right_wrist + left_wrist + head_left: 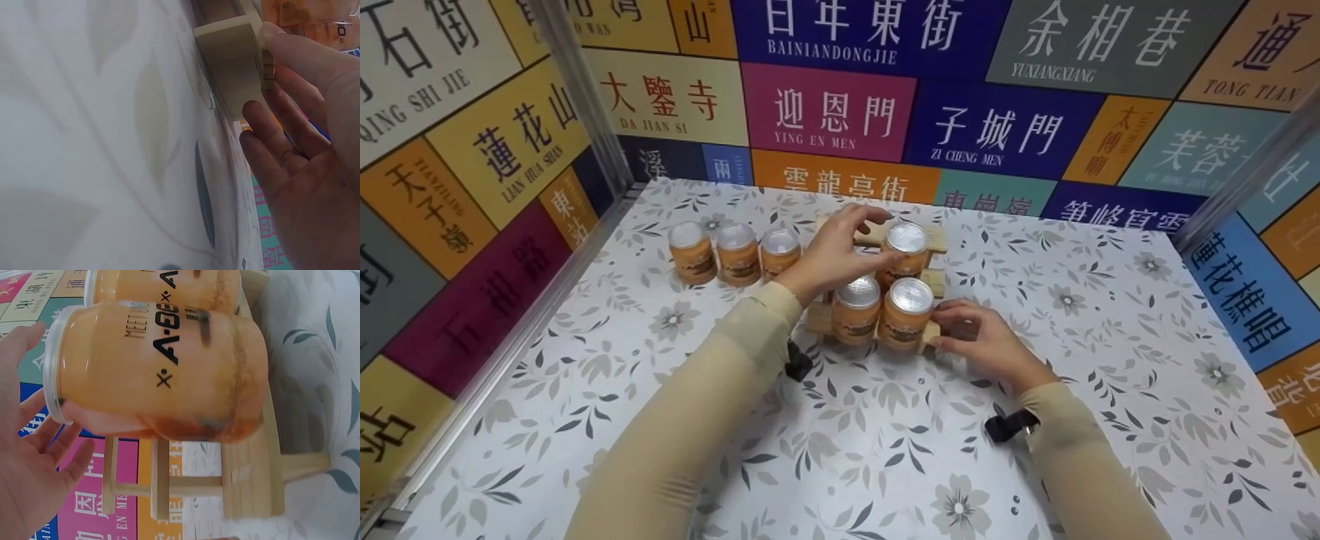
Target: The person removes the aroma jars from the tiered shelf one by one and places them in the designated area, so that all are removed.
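Note:
A wooden tiered stand (819,321) holds three clear plastic cans of orange-brown drink with silvery lids. Side by side on its front step are a left can (855,313) and a right can (905,315); a rear can (907,251) is higher up. My left hand (840,251) reaches over the left can, its thumb overlapping the rear can's front and its fingers bent loosely at that can's left. In the left wrist view, this hand (34,439) is beyond a can's lid (59,365). At the front step's right end, my right hand (990,341) pinches the wood (264,56) between thumb and fingers.
Three more cans stand in a row left of the stand: an outer can (692,255), a middle can (739,256) and an inner can (780,255). A floral cloth (870,450) covers the table. Printed panels (832,112) rise behind it and along both sides.

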The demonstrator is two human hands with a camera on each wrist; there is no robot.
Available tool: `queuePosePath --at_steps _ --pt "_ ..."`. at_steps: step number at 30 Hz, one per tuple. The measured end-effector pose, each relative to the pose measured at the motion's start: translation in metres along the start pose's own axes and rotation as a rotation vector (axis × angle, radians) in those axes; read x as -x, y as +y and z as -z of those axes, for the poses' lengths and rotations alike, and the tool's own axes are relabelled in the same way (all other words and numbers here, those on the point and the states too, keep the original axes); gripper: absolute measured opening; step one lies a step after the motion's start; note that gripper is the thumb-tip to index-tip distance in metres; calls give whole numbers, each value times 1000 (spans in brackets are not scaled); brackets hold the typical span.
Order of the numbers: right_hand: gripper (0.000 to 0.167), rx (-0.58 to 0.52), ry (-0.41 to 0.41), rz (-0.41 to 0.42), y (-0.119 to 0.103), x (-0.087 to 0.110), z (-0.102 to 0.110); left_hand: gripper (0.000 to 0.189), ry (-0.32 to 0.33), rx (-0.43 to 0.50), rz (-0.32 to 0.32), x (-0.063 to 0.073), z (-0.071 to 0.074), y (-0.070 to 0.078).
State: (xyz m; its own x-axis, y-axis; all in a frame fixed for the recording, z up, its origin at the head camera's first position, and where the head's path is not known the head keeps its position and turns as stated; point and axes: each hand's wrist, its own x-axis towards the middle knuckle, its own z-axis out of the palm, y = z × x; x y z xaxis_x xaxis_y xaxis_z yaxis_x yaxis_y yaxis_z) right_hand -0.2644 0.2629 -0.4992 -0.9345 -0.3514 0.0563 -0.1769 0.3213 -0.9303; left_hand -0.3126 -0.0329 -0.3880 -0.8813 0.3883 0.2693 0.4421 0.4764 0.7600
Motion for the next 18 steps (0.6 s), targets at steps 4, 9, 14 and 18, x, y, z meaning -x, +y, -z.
queuePosePath --at_steps 4,9,14,18 --pt "38 4 -6 5 0 0 0 62 -27 33 20 -2 -4 0" --pt "38 28 -11 11 2 0 -1 60 -55 52 43 -7 -6 -3" --pt "38 33 -7 7 2 0 0 63 -75 78 85 -10 -8 -5" --pt "37 23 1 14 2 0 0 61 -67 128 97 -13 -9 -5"
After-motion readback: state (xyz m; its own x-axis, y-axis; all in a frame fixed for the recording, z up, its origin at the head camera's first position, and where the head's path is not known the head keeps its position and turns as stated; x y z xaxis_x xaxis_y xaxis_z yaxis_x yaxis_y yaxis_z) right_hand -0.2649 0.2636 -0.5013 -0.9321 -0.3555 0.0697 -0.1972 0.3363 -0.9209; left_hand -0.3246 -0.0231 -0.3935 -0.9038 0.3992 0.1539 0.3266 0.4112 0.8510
